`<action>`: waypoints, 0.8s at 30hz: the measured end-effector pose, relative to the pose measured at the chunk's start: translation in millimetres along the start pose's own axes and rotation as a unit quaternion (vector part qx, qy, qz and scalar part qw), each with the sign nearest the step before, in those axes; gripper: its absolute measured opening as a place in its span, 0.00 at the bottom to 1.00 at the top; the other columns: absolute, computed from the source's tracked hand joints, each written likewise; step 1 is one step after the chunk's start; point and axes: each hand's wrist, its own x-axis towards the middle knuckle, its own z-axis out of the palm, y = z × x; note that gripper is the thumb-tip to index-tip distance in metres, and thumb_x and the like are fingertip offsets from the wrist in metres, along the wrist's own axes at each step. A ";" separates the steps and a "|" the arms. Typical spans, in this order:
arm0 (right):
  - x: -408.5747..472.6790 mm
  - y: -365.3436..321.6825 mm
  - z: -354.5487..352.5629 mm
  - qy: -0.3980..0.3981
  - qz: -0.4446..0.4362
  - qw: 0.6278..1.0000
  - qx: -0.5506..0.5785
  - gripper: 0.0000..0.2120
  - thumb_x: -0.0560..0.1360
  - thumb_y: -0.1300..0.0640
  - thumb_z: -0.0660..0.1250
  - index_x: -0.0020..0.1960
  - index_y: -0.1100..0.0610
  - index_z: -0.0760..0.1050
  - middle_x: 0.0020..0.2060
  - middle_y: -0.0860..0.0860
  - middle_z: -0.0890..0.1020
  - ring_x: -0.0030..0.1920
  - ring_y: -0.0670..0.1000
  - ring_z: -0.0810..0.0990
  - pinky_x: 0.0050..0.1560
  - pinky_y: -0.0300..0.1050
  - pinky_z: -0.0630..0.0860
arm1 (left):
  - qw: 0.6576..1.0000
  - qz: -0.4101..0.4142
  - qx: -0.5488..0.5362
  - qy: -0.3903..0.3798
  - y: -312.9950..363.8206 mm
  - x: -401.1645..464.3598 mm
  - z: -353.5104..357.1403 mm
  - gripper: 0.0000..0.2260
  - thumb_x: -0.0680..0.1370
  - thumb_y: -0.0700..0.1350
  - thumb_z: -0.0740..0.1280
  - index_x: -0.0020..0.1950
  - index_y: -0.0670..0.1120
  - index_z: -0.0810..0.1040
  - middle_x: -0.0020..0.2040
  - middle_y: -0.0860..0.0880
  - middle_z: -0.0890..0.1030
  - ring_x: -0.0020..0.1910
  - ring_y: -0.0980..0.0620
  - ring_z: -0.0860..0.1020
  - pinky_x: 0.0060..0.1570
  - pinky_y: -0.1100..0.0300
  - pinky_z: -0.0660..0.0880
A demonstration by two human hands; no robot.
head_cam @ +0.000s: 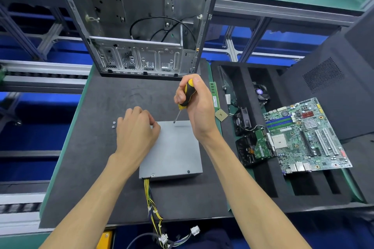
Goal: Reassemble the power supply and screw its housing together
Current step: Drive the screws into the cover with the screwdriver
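The right hand is wrapped around the yellow-and-black handle of a screwdriver, held almost upright so the tip can bear straight down; the tip sits at the far edge of the power supply, probably over a screw hole there, though no screw head is visible under it. The left hand rests at the far left corner of the grey housing, fingers curled with thumb and fingertip pinched together, seemingly on a screw, but what they hold is too small to tell. That hand also looks placed to steady the lid while the driver works.

The power supply lies flat near the middle of the dark foam mat, its lid already on, with two screws showing along its near edge and its yellow-and-black cable bundle trailing off the mat's near edge. Two loose screws wait on the mat just left of the left hand, within easy reach. An empty computer case stands at the mat's far edge. Beyond the right edge, a foam tray holds a motherboard.
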 end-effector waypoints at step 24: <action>11.2 -0.7 -8.2 0.013 -0.007 0.999 0.036 0.13 0.80 0.49 0.56 0.41 0.50 0.75 0.29 0.47 0.72 0.33 0.50 0.67 0.39 0.47 0.65 | 0.992 -0.070 -0.023 -0.099 7.0 22.8 -3.2 0.09 0.71 0.44 0.70 0.35 0.39 0.82 0.38 0.43 0.81 0.46 0.41 0.75 0.47 0.50 0.70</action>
